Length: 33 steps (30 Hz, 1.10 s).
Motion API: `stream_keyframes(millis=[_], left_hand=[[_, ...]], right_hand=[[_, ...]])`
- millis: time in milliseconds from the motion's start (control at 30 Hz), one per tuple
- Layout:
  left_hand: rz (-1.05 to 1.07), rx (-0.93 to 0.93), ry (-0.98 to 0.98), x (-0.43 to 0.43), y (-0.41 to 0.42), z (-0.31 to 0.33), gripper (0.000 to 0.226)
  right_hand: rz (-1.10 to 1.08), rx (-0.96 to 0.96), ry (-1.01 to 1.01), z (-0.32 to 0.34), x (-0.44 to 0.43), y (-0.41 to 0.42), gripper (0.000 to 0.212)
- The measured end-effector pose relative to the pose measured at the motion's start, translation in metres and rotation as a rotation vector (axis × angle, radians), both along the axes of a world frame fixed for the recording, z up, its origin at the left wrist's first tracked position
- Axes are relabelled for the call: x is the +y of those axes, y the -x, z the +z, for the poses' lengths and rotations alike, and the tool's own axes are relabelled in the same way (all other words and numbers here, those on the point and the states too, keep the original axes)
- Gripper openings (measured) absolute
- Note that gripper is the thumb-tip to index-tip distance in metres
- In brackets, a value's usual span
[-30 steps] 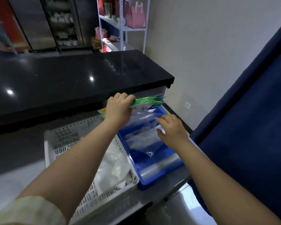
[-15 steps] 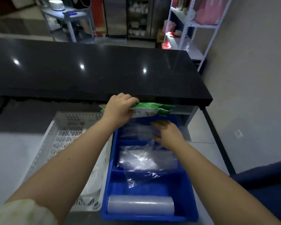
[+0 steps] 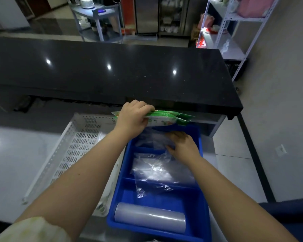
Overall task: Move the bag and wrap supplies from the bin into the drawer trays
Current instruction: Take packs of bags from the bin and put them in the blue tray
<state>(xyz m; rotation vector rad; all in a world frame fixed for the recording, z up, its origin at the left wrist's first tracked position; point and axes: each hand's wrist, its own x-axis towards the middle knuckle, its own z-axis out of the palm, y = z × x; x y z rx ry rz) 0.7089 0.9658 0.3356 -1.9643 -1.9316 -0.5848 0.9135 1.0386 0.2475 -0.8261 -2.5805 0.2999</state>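
At centre frame the left hand (image 3: 133,117) is clamped on a green pack (image 3: 166,118), fingers curled over its top edge, holding it level above the far end of the blue tray (image 3: 205,206). The pack sits just under the front lip of the black counter (image 3: 112,70) that spans the upper half of the picture.

Just below and right of the pack, the right hand (image 3: 184,145) lies palm down in the tray's far compartment, fingers pressed on a clear bag (image 3: 154,139); whether it pinches the plastic I cannot tell.

The tray is split by cross dividers. In the middle section lie crumpled clear bags (image 3: 157,173), spilling over the divider toward the near one. In the nearest compartment, at lower centre, a roll of wrap (image 3: 150,218) lies crosswise.

Left of the tray, touching it, stands a white perforated bin (image 3: 77,147), with something pale showing at its near corner.
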Motion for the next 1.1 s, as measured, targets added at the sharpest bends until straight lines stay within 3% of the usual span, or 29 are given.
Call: stream_keyframes(millis=[167,300,400,567,733,867,1000,1100], left_hand=[[-0.017,-0.014,0.001,-0.007,0.003,0.003,0.033],[-0.022,-0.033,0.002,-0.009,0.005,0.006,0.033],[-0.015,-0.050,-0.003,-0.009,0.005,0.007,0.032],[-0.021,-0.058,0.012,-0.009,0.004,0.005,0.033],[-0.027,-0.071,0.039,-0.014,0.000,-0.001,0.032],[-0.027,-0.068,0.039,-0.017,-0.002,-0.002,0.033],[-0.005,-0.090,0.029,-0.022,-0.002,0.002,0.031],[-0.006,-0.105,0.023,-0.026,-0.001,0.007,0.031]], right_hand=[[-0.129,-0.365,0.170,0.003,0.016,0.021,0.053],[-0.212,-0.600,0.422,-0.004,0.027,0.035,0.060],[-0.177,-0.618,0.577,-0.010,0.031,0.042,0.052],[-0.137,-0.741,0.535,-0.028,0.016,0.029,0.059],[-0.101,-0.721,0.446,-0.033,0.004,0.022,0.065],[-0.069,-0.725,0.418,-0.033,0.002,0.029,0.059],[-0.048,-0.663,0.481,-0.031,0.001,0.031,0.038],[-0.062,-0.679,0.407,-0.026,-0.003,0.031,0.037]])
